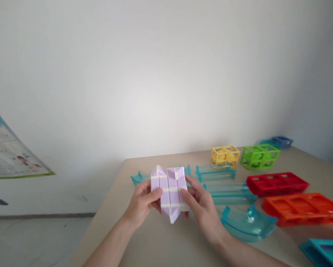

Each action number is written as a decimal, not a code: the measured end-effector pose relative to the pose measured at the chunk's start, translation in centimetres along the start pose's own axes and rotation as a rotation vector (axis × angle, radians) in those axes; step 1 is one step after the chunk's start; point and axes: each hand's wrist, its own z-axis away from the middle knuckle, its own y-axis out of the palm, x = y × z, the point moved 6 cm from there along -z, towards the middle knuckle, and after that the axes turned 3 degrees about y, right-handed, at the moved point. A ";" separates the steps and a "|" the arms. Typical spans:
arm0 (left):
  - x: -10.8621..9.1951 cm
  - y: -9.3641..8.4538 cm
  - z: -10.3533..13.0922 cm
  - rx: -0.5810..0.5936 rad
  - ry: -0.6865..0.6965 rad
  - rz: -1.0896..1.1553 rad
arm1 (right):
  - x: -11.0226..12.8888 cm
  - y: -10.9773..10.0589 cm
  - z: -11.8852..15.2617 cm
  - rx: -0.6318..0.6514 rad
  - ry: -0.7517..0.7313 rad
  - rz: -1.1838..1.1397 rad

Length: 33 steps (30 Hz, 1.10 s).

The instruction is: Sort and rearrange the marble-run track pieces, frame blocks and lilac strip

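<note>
A lilac-and-white folding snake puzzle (169,193), made of wedge-shaped segments folded into a compact flat shape, is held up above the table. Its top edge has angled points, and one point hangs down at the bottom. My left hand (142,202) grips its left side, thumb on the front face and fingers behind. On the other side my right hand (201,204) is closed round the right edge, its thumb pressed on the front. Most fingertips are hidden behind the puzzle.
On the beige table (113,200) lie clear teal track pieces (230,193) and a curved one (247,226). Farther right are yellow (224,155) and green frame blocks (259,156), red (277,183) and orange trays (304,209), and a teal frame (325,252). A white wall (155,74) stands behind.
</note>
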 end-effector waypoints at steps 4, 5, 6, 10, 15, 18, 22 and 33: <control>-0.6 -0.2 0.0 -0.023 0.072 -0.060 | -0.3 0.1 -0.1 0.045 -0.021 0.100; -0.7 -0.2 0.0 -0.026 0.088 -0.081 | -0.3 0.0 -0.2 0.039 -0.028 0.129; -0.7 -0.3 0.0 -0.032 0.098 -0.104 | -0.3 -0.1 -0.2 0.023 -0.038 0.161; -0.3 -0.6 0.0 -0.055 0.080 -0.148 | 0.0 -0.8 0.1 -0.095 -0.143 0.350; 0.1 -0.2 0.0 0.005 0.048 -0.155 | 0.1 -1.2 0.1 -0.120 -0.174 0.432; -0.1 -0.1 0.1 0.022 0.068 -0.148 | 0.2 -1.4 -0.1 -0.124 -0.167 0.389; -0.3 -0.2 0.2 0.043 0.088 -0.139 | 0.3 -1.4 -0.2 -0.129 -0.155 0.328; -0.5 -1.0 -0.5 -0.217 0.096 0.118 | -0.5 0.1 0.2 0.000 -0.087 0.199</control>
